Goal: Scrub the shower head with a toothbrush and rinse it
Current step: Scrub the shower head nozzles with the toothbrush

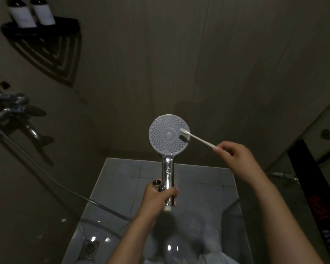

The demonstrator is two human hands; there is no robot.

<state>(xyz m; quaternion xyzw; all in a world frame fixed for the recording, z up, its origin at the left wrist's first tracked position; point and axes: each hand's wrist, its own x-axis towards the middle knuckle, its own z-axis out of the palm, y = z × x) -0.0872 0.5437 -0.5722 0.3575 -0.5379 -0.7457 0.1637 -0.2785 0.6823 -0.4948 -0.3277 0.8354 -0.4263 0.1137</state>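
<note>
Scrubbing: shower head [169, 134] gripped by left hand [159, 195]
Toothbrush [196, 138]: pinched by right hand [234, 155]; bristles best kept flat.

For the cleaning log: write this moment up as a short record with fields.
setting: tiled shower stall, dim light
left hand: gripping the chrome handle of the shower head, spray face turned toward the camera
right hand: holding the white toothbrush by its handle end
contact: brush head lies on the right part of the spray face
hose: appears detached; its loose end fitting sits by the left hand
water: none seen flowing
floor drain: lower left
wall shelf: upper left, two bottles standing on it
</note>
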